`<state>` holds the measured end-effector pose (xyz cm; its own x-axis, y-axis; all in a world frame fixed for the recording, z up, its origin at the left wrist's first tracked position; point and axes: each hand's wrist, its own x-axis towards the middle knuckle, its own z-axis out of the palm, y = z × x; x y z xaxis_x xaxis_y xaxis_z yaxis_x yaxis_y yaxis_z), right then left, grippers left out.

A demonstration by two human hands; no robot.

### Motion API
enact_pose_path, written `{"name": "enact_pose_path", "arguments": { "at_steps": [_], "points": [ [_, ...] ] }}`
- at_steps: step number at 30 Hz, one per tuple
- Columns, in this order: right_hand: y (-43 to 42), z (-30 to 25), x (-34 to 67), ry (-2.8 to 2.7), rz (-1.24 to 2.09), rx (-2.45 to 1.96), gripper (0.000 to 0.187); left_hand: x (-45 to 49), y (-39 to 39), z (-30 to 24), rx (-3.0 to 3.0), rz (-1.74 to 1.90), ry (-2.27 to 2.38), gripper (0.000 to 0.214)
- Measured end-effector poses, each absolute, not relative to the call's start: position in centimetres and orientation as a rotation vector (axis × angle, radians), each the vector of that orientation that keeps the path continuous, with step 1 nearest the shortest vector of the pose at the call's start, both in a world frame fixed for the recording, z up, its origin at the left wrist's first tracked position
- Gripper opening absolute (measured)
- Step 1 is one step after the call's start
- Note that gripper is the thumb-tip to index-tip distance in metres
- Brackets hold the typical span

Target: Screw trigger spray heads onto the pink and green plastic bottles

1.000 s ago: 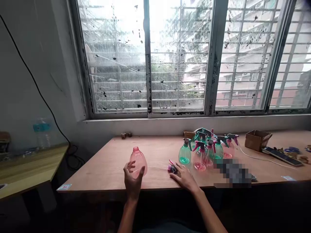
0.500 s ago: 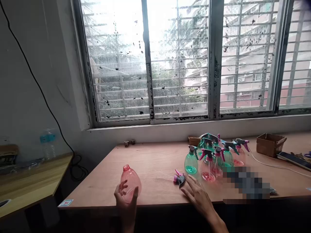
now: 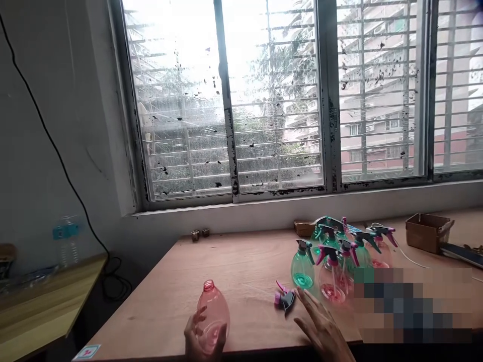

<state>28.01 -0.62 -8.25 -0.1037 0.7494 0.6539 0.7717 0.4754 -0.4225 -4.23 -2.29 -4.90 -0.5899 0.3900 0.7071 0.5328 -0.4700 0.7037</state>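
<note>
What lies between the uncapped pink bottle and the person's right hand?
In the head view, a spray head lies on the table between the pink bottle and the right hand, nearer the hand.

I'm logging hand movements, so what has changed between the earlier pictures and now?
The right hand has drawn back rightward from the loose spray head, uncovering more of it; its fingers are now spread. The left hand still cups the pink bottle, and the standing spray bottles stay grouped on the table.
</note>
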Motion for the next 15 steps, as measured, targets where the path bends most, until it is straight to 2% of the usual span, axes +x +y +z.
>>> {"name": "enact_pose_path", "arguments": {
  "at_steps": [7,15],
  "points": [
    [-0.8,-8.5,27.5,-1.906,-0.019,-1.323,0.065,-4.0,-1.9,-4.9,-1.356,-2.215,-1.54,0.072],
    [-2.0,-6.9,24.6,-2.04,-0.031,-1.323,0.071,-1.5,-3.9,-4.6,-1.452,-2.204,-1.752,0.065]
  ]
}}
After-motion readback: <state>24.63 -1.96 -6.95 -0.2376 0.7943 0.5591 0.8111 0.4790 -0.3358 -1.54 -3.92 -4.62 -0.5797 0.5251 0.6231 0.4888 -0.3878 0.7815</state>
